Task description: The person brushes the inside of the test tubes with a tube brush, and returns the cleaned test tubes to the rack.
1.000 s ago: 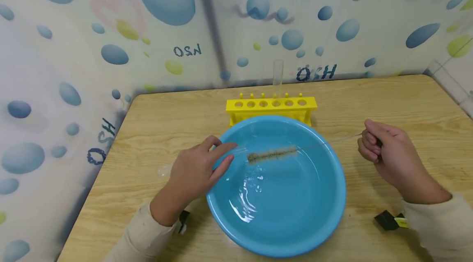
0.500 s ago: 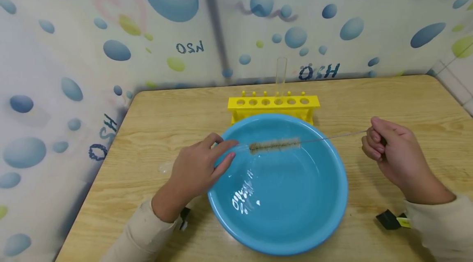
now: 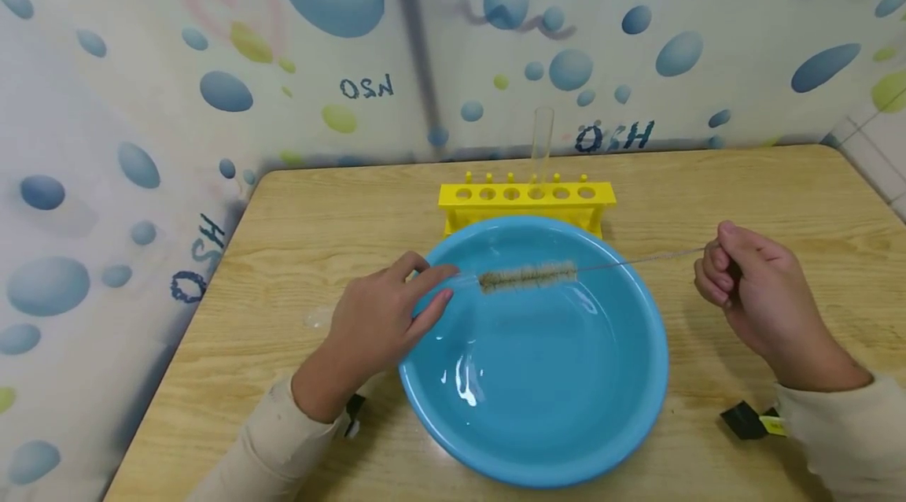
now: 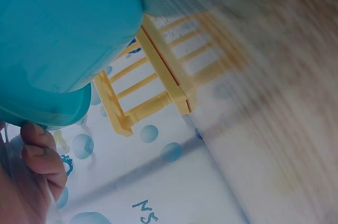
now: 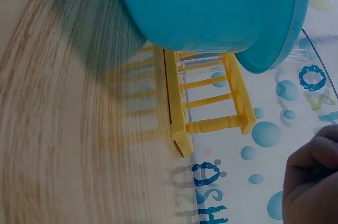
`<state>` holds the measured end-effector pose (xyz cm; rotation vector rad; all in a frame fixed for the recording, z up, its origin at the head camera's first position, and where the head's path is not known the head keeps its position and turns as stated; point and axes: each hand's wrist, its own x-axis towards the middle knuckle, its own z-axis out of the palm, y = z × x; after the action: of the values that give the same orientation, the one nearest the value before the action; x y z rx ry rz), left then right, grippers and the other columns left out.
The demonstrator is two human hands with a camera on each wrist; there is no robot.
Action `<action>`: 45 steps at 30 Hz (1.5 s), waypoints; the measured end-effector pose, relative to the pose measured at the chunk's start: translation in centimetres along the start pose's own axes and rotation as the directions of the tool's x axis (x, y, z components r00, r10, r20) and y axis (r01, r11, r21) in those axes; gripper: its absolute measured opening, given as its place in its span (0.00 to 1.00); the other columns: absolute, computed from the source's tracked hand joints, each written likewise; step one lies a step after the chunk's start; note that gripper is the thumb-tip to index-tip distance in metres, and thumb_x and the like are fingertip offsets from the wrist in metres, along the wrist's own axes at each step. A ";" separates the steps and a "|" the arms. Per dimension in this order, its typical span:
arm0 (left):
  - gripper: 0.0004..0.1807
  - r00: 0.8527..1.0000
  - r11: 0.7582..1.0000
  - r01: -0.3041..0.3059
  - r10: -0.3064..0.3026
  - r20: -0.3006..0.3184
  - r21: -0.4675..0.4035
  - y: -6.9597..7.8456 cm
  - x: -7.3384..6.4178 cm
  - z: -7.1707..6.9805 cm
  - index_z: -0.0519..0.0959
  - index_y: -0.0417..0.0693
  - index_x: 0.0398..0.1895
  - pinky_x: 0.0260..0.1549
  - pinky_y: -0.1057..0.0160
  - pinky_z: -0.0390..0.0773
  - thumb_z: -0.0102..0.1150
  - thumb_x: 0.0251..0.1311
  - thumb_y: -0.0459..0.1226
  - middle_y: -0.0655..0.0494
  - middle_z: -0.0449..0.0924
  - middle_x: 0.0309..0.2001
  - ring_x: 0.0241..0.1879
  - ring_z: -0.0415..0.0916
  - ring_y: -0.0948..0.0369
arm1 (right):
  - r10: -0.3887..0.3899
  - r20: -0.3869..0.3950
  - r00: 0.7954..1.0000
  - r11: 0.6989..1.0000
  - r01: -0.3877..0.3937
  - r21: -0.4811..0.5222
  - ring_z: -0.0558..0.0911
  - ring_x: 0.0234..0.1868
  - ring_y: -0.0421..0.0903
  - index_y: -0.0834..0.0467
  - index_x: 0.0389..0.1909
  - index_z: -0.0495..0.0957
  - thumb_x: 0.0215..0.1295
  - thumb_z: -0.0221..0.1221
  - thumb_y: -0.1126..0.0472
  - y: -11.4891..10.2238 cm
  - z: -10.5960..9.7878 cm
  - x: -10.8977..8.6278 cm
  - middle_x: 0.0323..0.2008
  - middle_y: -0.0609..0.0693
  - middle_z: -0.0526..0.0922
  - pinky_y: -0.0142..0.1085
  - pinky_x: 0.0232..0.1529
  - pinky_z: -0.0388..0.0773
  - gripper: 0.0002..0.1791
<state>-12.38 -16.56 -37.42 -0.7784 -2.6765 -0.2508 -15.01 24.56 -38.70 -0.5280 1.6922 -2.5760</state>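
My left hand (image 3: 378, 317) holds a clear glass test tube (image 3: 464, 280) sideways over the left rim of a blue basin (image 3: 661, 376). The tube's mouth points right, and its rounded end shows faintly behind the hand. In my right hand (image 3: 760, 301), beyond the basin's right side, is the thin wire handle of a test tube brush (image 3: 528, 276). Its pale bristles hang over the basin, with the dark tip right at the tube's mouth. In the left wrist view, fingers (image 4: 45, 160) curl along the clear tube. The right wrist view catches only part of the right hand (image 5: 314, 182).
Behind the basin stands a yellow test tube rack (image 3: 527, 195), with one clear test tube (image 3: 542, 142) upright in it. Water in the basin reflects light. All of this is on a wooden table (image 3: 340, 211) against a wall (image 3: 425, 38) with printed spots.
The brush has risen a little and come into line with the tube's mouth; it was lower and blurred one second ago. Ripples in the basin have calmed. Both hands keep their holds.
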 end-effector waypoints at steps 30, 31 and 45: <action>0.18 1.000 1.000 0.000 0.000 -0.015 -0.016 -0.1 -0.1 0.2 0.82 0.61 0.57 0.15 0.72 0.64 0.55 0.68 0.50 0.55 0.81 0.41 0.19 0.69 0.65 | -0.012 -0.020 1.000 1.000 0.012 -0.008 0.55 0.19 0.49 0.66 0.25 0.68 0.80 0.39 0.64 0.3 0.0 -0.2 0.19 0.51 0.65 0.38 0.20 0.48 0.20; 0.18 1.000 1.000 -0.002 0.002 -0.017 -0.014 -0.1 -0.1 0.2 0.82 0.61 0.57 0.15 0.72 0.64 0.56 0.68 0.50 0.55 0.80 0.41 0.19 0.69 0.65 | -0.012 -0.018 1.000 1.000 0.012 -0.014 0.55 0.19 0.49 0.66 0.25 0.68 0.81 0.39 0.64 0.4 0.0 -0.2 0.19 0.51 0.65 0.38 0.20 0.48 0.20; 0.18 1.000 1.000 -0.008 0.008 -0.022 -0.007 -0.1 0.0 0.2 0.82 0.61 0.57 0.15 0.72 0.64 0.55 0.68 0.50 0.55 0.80 0.41 0.19 0.70 0.65 | -0.216 -0.039 0.976 0.940 0.197 -0.277 0.60 0.17 0.46 0.71 0.28 0.67 0.78 0.42 0.68 0.8 0.6 -0.4 0.20 0.51 0.65 0.37 0.16 0.52 0.16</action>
<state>-12.49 -16.62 -37.57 -0.7833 -2.6528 -0.2659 -14.55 23.78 -39.30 -0.6670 2.1421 -2.5339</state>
